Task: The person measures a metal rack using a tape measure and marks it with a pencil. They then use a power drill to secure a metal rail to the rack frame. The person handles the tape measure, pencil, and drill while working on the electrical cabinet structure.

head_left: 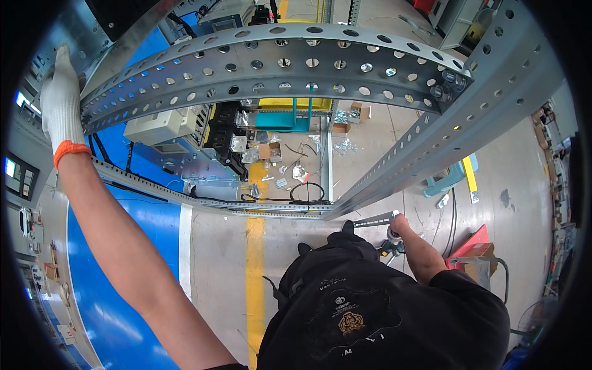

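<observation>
Black shirt (394,320) fills our foreground, and up beyond it our white-gloved left hand (63,102) is at the left end of the perforated steel crossbeam (265,65), perhaps steadying it; whether those fingers grip or merely rest, we cannot tell. Bolts (455,80) fix the beam's right end to the upright post (425,146). Down low, our bare right hand (401,223) has its fingers closed on a perforated steel strip's (373,220) end, probably for easy carrying, a power tool (391,248) just below.
</observation>
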`<act>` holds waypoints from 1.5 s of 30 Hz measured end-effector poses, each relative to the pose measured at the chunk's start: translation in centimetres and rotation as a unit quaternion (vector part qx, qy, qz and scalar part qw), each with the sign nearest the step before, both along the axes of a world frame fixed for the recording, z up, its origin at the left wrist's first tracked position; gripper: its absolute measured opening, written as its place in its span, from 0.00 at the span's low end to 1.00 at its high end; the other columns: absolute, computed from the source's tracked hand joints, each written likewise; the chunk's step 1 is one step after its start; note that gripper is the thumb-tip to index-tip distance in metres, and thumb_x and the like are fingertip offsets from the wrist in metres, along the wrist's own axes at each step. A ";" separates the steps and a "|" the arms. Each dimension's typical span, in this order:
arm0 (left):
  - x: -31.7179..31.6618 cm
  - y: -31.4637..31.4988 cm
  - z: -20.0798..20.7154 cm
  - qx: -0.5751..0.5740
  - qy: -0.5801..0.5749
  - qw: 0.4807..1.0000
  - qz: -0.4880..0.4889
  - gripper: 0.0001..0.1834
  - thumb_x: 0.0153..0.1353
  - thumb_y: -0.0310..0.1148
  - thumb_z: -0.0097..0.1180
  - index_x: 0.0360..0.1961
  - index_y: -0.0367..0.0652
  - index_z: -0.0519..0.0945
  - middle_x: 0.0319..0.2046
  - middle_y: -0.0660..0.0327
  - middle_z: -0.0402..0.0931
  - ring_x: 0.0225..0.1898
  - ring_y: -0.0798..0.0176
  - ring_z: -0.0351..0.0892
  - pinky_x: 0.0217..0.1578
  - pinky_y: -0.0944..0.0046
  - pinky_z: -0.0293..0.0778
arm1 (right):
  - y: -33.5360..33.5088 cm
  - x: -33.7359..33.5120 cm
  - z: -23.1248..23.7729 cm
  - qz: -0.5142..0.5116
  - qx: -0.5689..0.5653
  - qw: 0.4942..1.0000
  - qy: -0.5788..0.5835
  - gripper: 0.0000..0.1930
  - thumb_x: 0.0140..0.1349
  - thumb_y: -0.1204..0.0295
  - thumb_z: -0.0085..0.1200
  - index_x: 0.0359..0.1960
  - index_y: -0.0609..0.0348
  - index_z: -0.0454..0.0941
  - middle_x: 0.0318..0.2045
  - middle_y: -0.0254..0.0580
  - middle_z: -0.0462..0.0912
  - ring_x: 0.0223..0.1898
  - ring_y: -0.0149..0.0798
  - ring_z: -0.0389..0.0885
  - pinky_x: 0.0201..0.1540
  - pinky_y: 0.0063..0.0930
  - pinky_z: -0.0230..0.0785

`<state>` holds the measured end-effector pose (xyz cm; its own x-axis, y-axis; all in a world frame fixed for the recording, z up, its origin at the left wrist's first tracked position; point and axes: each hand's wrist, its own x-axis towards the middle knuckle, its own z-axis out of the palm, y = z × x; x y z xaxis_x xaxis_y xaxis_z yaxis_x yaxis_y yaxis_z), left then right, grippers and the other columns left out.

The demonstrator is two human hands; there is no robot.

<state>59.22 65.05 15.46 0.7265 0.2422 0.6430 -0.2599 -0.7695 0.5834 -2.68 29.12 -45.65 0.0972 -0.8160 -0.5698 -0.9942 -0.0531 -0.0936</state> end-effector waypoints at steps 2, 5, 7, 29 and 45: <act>0.1 0.4 0.2 0.010 0.013 1.000 -0.005 0.45 0.62 0.74 0.35 0.52 0.45 0.84 0.41 0.60 0.85 0.48 0.60 0.81 0.57 0.54 0.68 | 0.1 0.8 0.3 -0.008 0.005 1.000 0.006 0.23 0.59 0.58 0.61 0.50 0.63 0.79 0.49 0.59 0.84 0.54 0.57 0.82 0.55 0.45 0.77; 0.3 0.7 0.8 0.015 0.063 0.997 -0.029 0.45 0.62 0.74 0.35 0.56 0.44 0.81 0.45 0.57 0.84 0.50 0.58 0.82 0.58 0.54 0.68 | -0.9 0.0 -1.5 -0.006 0.007 1.000 0.014 0.24 0.59 0.58 0.61 0.51 0.63 0.79 0.51 0.58 0.83 0.55 0.56 0.81 0.56 0.45 0.76; -0.4 0.1 1.0 0.025 0.080 0.996 -0.026 0.47 0.64 0.72 0.35 0.67 0.44 0.74 0.53 0.52 0.83 0.54 0.55 0.83 0.61 0.57 0.68 | 0.0 0.9 0.0 -0.020 0.023 0.999 0.009 0.20 0.61 0.64 0.57 0.53 0.62 0.79 0.54 0.58 0.82 0.58 0.55 0.80 0.59 0.43 0.74; 2.0 1.0 0.3 0.038 0.039 0.998 -0.016 0.44 0.61 0.75 0.36 0.39 0.44 0.87 0.47 0.50 0.84 0.51 0.50 0.81 0.58 0.51 0.69 | 0.7 -0.4 1.1 -0.024 0.028 0.999 0.017 0.21 0.61 0.64 0.58 0.52 0.63 0.79 0.53 0.59 0.82 0.56 0.55 0.81 0.57 0.43 0.76; 1.8 0.8 0.2 0.041 0.029 0.999 0.005 0.43 0.62 0.74 0.35 0.42 0.45 0.86 0.48 0.52 0.84 0.52 0.52 0.81 0.57 0.50 0.68 | 1.0 -0.2 2.0 -0.030 0.022 0.999 0.023 0.19 0.61 0.64 0.58 0.51 0.61 0.80 0.53 0.57 0.83 0.56 0.54 0.82 0.57 0.42 0.76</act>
<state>61.07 65.82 15.65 0.7608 0.1971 0.6183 -0.2205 -0.8177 0.5318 -2.83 30.15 -43.68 0.0219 -0.7940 -0.6075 -0.9988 0.0090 -0.0478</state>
